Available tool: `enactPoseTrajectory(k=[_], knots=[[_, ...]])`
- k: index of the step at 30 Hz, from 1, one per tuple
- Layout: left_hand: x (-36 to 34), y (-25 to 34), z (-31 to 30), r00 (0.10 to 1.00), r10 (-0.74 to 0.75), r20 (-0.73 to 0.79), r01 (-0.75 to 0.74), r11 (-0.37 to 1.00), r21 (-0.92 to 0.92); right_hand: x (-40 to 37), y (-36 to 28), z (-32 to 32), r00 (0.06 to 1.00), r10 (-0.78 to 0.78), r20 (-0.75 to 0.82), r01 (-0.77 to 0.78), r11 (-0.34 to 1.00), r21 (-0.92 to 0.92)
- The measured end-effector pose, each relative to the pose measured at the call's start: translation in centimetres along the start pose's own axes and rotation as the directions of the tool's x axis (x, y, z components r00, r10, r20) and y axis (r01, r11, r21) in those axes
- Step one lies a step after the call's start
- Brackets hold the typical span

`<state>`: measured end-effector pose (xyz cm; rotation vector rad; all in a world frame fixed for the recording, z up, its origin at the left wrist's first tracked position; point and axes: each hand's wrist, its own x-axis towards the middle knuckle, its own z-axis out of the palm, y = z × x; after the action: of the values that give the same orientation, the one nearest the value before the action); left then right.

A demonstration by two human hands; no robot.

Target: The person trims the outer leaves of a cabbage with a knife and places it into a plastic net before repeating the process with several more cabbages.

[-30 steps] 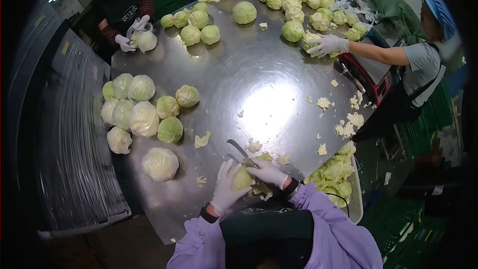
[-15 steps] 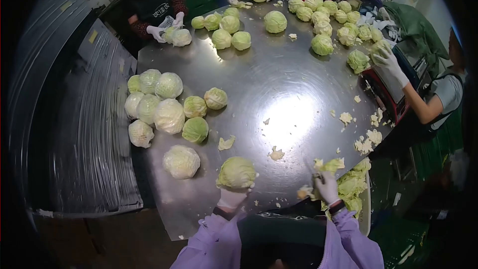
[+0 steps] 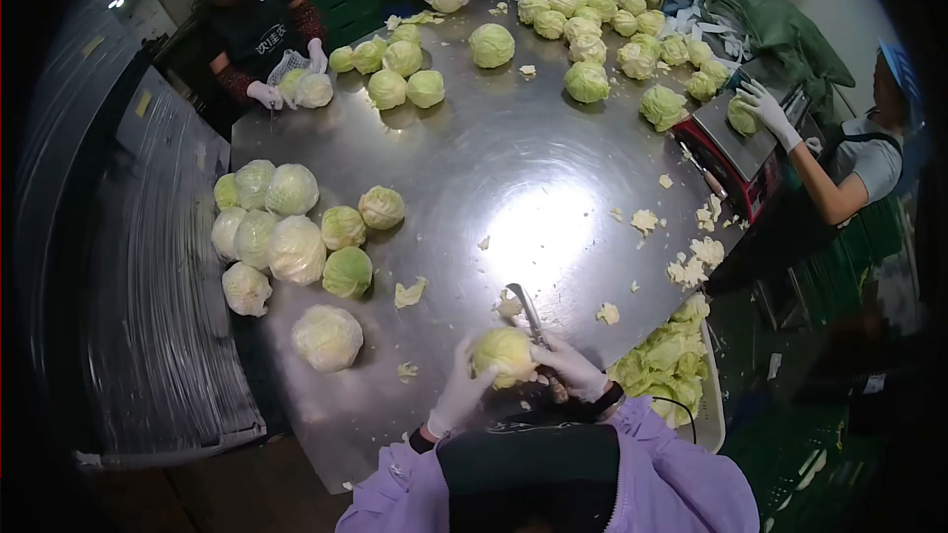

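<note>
Close in front of my body, a pale green cabbage is held between my two white-gloved hands. My left hand grips its left side, with the fingers curled round it. On the other side my right hand holds a knife, its curved blade pointing up and away over the table. The knife's handle shows below the palm, and the fingers of this hand lie against the cabbage's right side. A loose scrap of leaf lies beside the blade tip.
Wrapped cabbages cluster at the left of the metal table; bare ones lie at the far side. A bin of trimmed leaves stands at my right. Co-workers handle cabbages around the table, one beside a scale.
My right hand has come from the leaf bin to the cabbage, now with the knife plainly visible. My left hand has brought the cabbage nearer my body. The view has shifted rightward.
</note>
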<state>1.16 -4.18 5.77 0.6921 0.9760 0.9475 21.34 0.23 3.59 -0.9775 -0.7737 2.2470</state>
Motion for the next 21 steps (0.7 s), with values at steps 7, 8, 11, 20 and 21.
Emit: enactPoseTrajectory(k=[7,8,11,20,21], knots=[[2.1,-5.2,-3.0,0.963,0.182,-0.198,-0.061,0.865,0.499,2.4,2.8,-1.1,0.823,-0.567,0.034,0.296,0.377,-0.878],[2.1,-4.7,-2.5,0.951,0.208,-0.229,-0.055,0.843,0.536,1.5,2.1,-0.8,0.837,-0.545,0.048,0.243,0.292,-0.925],[2.5,-5.2,-2.6,0.936,0.239,-0.257,-0.053,0.821,0.569,0.9,3.4,0.4,0.793,-0.607,0.055,0.236,0.223,-0.946],[2.9,-4.4,-2.2,0.944,0.216,-0.25,-0.08,0.883,0.462,3.8,4.8,0.7,0.795,-0.606,-0.031,0.135,0.227,-0.964],[3.1,-4.2,-2.2,0.948,0.204,-0.242,-0.102,0.921,0.376,4.1,4.6,0.5,0.802,-0.597,-0.023,0.14,0.224,-0.964]])
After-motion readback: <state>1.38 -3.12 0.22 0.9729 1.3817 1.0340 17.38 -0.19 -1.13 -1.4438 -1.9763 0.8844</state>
